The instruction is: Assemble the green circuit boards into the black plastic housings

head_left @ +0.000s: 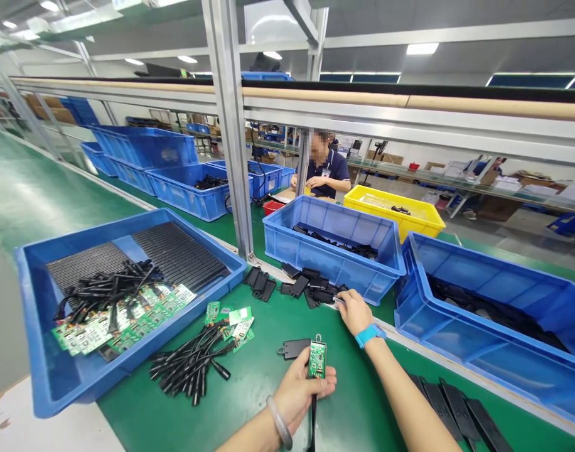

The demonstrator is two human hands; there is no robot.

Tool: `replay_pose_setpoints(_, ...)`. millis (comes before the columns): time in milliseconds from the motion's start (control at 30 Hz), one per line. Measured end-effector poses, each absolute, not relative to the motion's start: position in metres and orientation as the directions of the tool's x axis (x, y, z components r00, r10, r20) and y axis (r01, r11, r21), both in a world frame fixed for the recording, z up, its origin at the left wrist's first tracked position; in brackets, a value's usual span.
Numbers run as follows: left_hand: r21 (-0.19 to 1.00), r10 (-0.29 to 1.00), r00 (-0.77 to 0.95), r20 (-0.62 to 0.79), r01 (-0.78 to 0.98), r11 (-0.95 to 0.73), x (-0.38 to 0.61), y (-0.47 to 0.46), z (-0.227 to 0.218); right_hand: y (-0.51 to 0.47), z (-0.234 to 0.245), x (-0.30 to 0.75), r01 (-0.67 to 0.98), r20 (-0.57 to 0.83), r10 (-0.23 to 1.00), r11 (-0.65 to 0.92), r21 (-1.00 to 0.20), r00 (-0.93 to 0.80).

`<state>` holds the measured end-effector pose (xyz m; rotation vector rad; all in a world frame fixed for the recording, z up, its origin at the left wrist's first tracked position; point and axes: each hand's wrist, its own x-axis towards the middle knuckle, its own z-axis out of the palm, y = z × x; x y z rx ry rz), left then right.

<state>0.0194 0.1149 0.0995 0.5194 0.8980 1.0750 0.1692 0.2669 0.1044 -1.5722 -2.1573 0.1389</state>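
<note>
My left hand [300,386] is closed around a green circuit board [317,360] seated in a small black case with a loop at its top; a black cable hangs below it. Just behind that hand, a black plastic case half [294,349] lies on the bench. My right hand [356,312], with a blue wristband, reaches to the right end of a pile of black plastic case pieces [311,285]. Its thumb and fingers pinch together there, and what is between them is too small to make out. Several cabled circuit boards [198,358] lie left of my hands.
A blue tray [66,395] with boards and black parts stands at left. Blue bins [334,267] [485,339] and a yellow bin [386,201] line the far side. Black flat pieces [450,405] lie at front right. A metal post [231,125] rises behind the bench; a co-worker [332,166] sits beyond.
</note>
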Motion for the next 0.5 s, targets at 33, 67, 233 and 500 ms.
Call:
replay_pose_setpoints(33, 0.751, 0.910, 0.194, -0.365, -0.517, 0.411, 0.019, 0.115, 0.099, 0.270, 0.104, 0.164, 0.869, 0.312, 0.913, 0.365, -0.334, -0.264)
replay_pose_setpoints(67, 0.758, 0.910, 0.201, -0.363, -0.504, 0.414, 0.019, 0.115, 0.098, 0.272, 0.104, 0.159, 0.862, 0.316, 0.903, 0.390, -0.324, -0.290)
replay_pose_setpoints(233, 0.794, 0.903, 0.204, -0.377, -0.430, 0.429, 0.017, 0.114, 0.096, 0.266, 0.098, 0.147, 0.830, 0.331, 0.868, 0.469, -0.302, -0.369)
replay_pose_setpoints(500, 0.779, 0.886, 0.212, -0.412, -0.423, 0.464, 0.018, 0.111, 0.096, 0.236, 0.128, 0.184, 0.774, 0.439, 0.812, 0.542, -0.327, -0.384)
